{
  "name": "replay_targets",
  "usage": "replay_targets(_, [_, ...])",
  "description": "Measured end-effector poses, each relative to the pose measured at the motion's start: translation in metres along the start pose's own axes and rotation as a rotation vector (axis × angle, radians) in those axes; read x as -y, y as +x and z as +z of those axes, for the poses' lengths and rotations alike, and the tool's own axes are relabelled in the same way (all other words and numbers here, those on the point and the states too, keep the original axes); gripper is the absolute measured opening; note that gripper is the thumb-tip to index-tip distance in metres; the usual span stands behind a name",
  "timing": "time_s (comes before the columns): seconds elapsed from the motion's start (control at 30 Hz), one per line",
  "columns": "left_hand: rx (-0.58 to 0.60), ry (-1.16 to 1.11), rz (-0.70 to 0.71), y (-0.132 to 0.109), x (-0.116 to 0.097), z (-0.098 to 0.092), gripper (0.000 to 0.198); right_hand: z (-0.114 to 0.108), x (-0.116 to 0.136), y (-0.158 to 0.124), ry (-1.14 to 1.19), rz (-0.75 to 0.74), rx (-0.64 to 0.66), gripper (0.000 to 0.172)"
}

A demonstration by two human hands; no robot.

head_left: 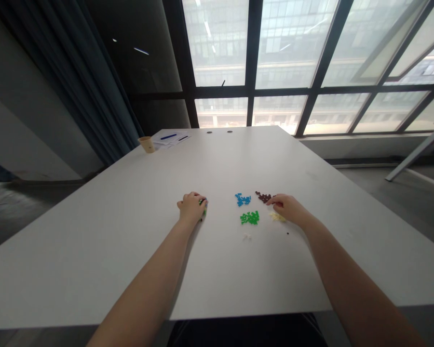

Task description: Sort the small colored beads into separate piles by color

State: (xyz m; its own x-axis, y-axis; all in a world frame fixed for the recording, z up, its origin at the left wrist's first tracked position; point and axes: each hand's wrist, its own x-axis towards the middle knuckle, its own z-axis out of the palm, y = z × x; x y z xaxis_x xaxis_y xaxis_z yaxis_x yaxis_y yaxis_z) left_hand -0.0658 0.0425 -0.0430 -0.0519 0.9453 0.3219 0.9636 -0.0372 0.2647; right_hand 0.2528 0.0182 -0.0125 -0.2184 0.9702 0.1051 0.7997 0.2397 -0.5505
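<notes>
Small coloured pieces lie in separate heaps on the white table: a blue heap, a dark brown heap, a green heap, a pale yellow heap and a few white pieces. My left hand rests to the left of the heaps, its fingers curled round small pieces with green and dark bits showing at the fingertips. My right hand lies between the brown and yellow heaps, fingers pinched at the edge of the brown heap. A single dark piece lies apart.
At the far left corner of the table stand a tan paper cup and sheets of paper with pens. Large windows run behind the table, a dark curtain hangs at left, and a white table leg shows at right.
</notes>
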Motion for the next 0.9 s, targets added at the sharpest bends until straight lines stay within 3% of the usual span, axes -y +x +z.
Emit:
replay_targets(0.47, [-0.026,0.032,0.051,0.002,-0.009,0.003,0.018,0.003,0.0,0.0,0.01,-0.019,-0.011,0.031])
replay_targets(0.67, [-0.031,-0.168,0.096,0.004,-0.011,-0.002,0.013,0.004,0.0,0.001,0.012,-0.031,-0.013,0.03])
replay_targets(0.9, [-0.162,-0.321,0.266,-0.008,-0.029,-0.013,0.005,0.007,-0.001,0.0,0.026,-0.076,-0.044,0.029])
